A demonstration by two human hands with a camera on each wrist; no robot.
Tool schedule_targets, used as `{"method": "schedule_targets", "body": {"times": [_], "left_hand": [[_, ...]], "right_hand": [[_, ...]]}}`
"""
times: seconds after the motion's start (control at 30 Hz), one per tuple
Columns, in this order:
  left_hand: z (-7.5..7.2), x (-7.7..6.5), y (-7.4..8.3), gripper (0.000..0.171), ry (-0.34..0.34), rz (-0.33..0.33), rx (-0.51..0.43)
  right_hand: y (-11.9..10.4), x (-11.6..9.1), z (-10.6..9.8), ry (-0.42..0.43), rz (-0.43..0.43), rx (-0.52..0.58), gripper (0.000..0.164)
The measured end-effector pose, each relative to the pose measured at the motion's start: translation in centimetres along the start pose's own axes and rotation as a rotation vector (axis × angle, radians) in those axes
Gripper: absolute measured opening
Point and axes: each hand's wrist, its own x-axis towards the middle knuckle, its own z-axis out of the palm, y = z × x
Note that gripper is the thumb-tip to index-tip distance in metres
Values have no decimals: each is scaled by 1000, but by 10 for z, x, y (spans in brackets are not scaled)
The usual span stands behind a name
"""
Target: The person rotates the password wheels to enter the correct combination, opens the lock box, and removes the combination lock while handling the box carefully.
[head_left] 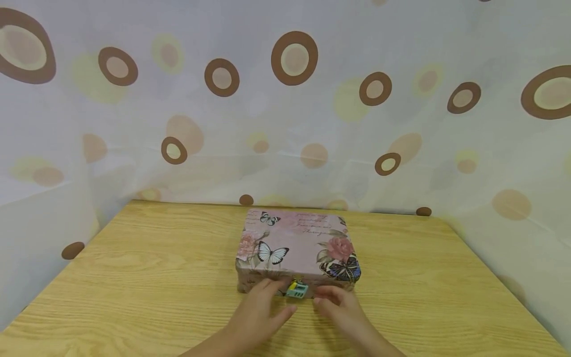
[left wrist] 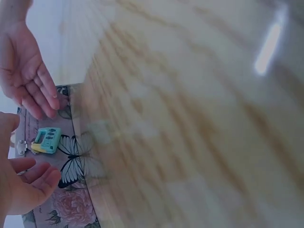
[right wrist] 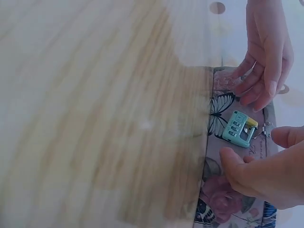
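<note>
Pale cloth (head_left: pixel 250 168) patterned with brown-ringed ovals hangs behind and to both sides of a wood-grain table (head_left: pixel 156 258), making a plain backdrop for the work. Taking the padlock (head_left: pixel 297 290) as the centre of the dial in the head view, the floral box (head_left: pixel 294 228) spreads above it at 12 o'clock, lid down, resting on the tabletop. Its front faces the person, which puts the metal latch (right wrist: pixel 267 129) and the teal lock within easy reach of both hands. The lock hangs at the latch, and its number dials (right wrist: pixel 234 127) face outward, probably because that leaves them readable; I cannot tell whether the shackle is fastened.

At 8 o'clock, the left hand (head_left: pixel 256 315) has its fingers loosely bent and holds nothing. At 4 o'clock, the right hand (head_left: pixel 341 310) curves likewise, relaxed, its fingertips just beside the lock without gripping it. Such placing, one hand on each flank, seems to suit a small object that needs steadying from both sides. Whether either hand touches the box front is unclear. On the lid, a white butterfly (head_left: pixel 272 253) lies at 11 o'clock, and a pink rose (head_left: pixel 340 248) between 1 and 2.
</note>
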Motion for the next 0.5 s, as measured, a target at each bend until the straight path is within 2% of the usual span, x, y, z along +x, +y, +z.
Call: {"method": "schedule_targets", "body": {"times": [0.2,0.33,0.5], "left_hand": [[7,4,-1,47,-21,-40,-95],[10,5,0,45,-6,-50,-112],[12,5,1,42,13,-64,-119]], "right_hand": [[4,5,6,-37,51,112,39],[4,7,9,-32,94,136,38],[6,10,14,-17,106,164,37]]}}
